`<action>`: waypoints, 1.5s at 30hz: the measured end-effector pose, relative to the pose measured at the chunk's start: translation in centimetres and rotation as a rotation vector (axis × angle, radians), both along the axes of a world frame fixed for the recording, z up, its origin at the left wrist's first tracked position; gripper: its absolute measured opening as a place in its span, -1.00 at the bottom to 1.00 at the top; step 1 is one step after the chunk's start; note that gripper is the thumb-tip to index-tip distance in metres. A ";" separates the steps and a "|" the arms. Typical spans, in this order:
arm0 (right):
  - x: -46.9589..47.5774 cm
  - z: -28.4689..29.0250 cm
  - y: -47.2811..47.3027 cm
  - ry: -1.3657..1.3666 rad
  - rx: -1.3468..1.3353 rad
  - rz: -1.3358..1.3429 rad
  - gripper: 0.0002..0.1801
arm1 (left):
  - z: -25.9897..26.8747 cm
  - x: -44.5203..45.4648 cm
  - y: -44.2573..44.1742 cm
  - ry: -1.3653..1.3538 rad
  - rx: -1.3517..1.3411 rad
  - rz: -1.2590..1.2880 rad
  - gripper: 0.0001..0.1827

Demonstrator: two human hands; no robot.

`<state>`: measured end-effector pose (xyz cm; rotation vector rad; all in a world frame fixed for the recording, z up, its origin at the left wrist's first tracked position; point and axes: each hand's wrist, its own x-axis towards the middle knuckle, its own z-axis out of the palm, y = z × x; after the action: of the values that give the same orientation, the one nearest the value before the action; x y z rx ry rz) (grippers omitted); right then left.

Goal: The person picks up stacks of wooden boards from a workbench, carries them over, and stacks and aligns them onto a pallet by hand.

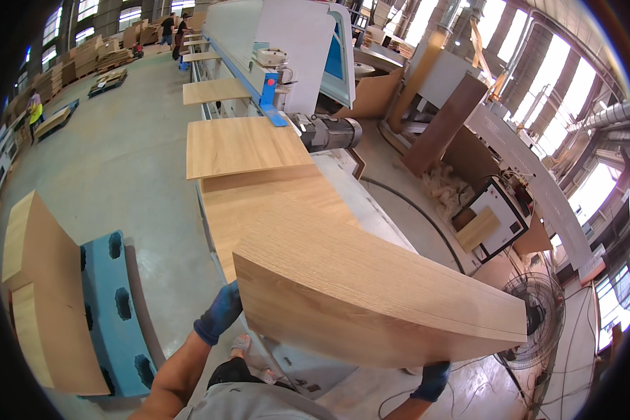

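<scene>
Before me a thick stack of wood-grain panels (378, 310) lies at a slant, its visible edges lined up. My left hand (221, 310), in a dark blue glove, grips the stack's left end; the fingertips are hidden behind it. My right hand (433, 380), gloved alike, holds the near side from below towards the right end, with its fingers out of sight under the panels. Just beyond the stack, a wood-grain surface (273, 202) lies on the machine bed. A separate wood-grain panel (247, 147) rests farther along.
A long edge-banding-type machine (294, 47) with a motor (331, 132) runs ahead. A blue pallet (118, 315) carrying stacked boards (58, 304) stands at left. A floor fan (535, 320) and a white cabinet (496, 218) are at right. Loose cables cross the floor. People (181, 34) stand far off.
</scene>
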<state>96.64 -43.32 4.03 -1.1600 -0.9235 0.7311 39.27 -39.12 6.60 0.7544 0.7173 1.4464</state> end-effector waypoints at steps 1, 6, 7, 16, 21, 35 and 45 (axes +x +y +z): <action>-0.1 -0.3 0.0 0.004 -0.011 -0.009 -0.32 | -0.7 0.3 0.1 0.201 0.083 0.083 -0.57; -1.0 -1.5 0.6 0.013 -0.087 -0.046 -0.32 | -4.7 2.1 0.2 0.474 0.092 0.311 -0.70; -1.4 -1.6 1.0 0.018 -0.108 -0.052 -0.32 | -5.3 2.2 0.2 0.323 -0.061 0.300 -0.70; -7.3 1.6 3.6 -0.158 -0.275 -0.101 -0.30 | -5.3 2.2 0.5 0.461 0.274 0.144 -0.51; -10.0 2.7 3.8 -0.229 -0.301 -0.091 -0.30 | -4.8 3.1 1.5 0.559 0.266 0.211 -0.53; -20.6 7.9 -2.8 -0.275 -0.251 0.034 -0.28 | -3.6 -3.1 -10.3 0.876 0.259 0.514 -0.64; -40.4 6.4 -20.2 -0.139 -0.410 0.491 -0.27 | -8.7 -19.7 -42.2 0.698 -0.793 0.689 -0.57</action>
<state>56.23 -63.51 10.44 -1.3670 -1.2327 1.2946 19.61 -81.29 -2.08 0.3614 2.0930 1.2818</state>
